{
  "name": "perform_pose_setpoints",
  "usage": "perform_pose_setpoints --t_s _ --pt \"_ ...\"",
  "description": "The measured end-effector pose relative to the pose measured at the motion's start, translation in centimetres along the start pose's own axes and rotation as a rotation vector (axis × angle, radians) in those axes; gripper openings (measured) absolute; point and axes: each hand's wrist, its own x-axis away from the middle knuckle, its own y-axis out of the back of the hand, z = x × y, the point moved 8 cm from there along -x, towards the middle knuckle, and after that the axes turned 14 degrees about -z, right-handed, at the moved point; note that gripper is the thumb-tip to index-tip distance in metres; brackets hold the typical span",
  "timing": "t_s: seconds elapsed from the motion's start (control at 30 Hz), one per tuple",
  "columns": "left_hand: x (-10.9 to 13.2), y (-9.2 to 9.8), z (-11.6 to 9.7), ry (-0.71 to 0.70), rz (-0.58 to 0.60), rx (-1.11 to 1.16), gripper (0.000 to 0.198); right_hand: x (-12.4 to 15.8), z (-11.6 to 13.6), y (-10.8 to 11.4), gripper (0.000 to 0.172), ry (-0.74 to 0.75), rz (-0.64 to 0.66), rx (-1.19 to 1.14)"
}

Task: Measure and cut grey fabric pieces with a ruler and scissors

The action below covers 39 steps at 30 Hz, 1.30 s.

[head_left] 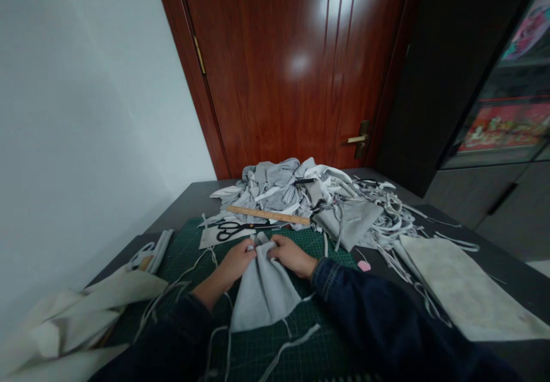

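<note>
A piece of light grey cloth [264, 299] hangs gathered at its top edge, fanning out wider toward me over the green cutting mat [296, 350]. My left hand [236, 263] pinches its upper left corner, and my right hand [292, 254] grips the upper right, a short way apart. Small folds of the cloth poke up between the hands. Just beyond them lie black-handled scissors [230, 230], partly on a pale sheet. Thin fabric strips [290, 347] trail over the mat around the cloth.
Behind the scissors, a wooden ruler [268, 215] leans against a big heap of grey and white fabric scraps [275, 184]. Cream cloth [73, 313] is bunched at left, and a flat cream piece [468, 284] lies at right. A pink chalk piece [364, 266] sits beside the mat.
</note>
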Motion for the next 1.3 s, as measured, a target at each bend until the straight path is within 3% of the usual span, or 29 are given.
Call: perform_pose_setpoints --t_s 0.2,0.3,0.43,0.53,0.67,0.87,1.1,1.2,1.3 --pt "1.2 1.2 0.4 -0.174 -0.133 -0.473 0.044 0.9 -0.6 1.4 0.03 0.203 -0.085 0.379" --pt "1.3 1.4 0.4 -0.279 -0.15 -0.605 0.046 0.1 -0.4 1.5 0.033 0.297 -0.084 0.535" --pt "1.1 -0.5 -0.7 -0.528 -0.012 -0.633 0.036 -1.0 0.9 -0.1 0.027 0.523 0.015 0.66" --pt "0.9 -1.6 -0.7 -0.599 0.068 -0.643 0.034 -0.7 1.6 -1.4 0.019 0.686 0.124 0.705" --pt "-0.5 -0.2 1.0 -0.444 -0.025 -0.714 0.04 -0.7 1.0 -0.9 0.023 0.702 0.115 0.774" --pt "-2.9 2.3 2.8 -0.222 -0.113 -0.702 0.036 -2.2 -0.4 1.6 0.029 0.497 -0.039 0.831" --pt "-3.1 1.7 3.4 -0.086 -0.184 -0.661 0.033 -3.4 -2.2 2.7 0.028 0.243 -0.21 0.844" --pt "-3.1 1.9 4.2 -0.036 -0.191 -0.616 0.032 -3.5 -2.4 3.2 0.027 0.233 -0.245 0.808" --pt "-4.1 2.6 5.4 0.012 -0.104 -0.537 0.031 -3.6 -2.4 3.5 0.025 0.243 -0.256 0.765"
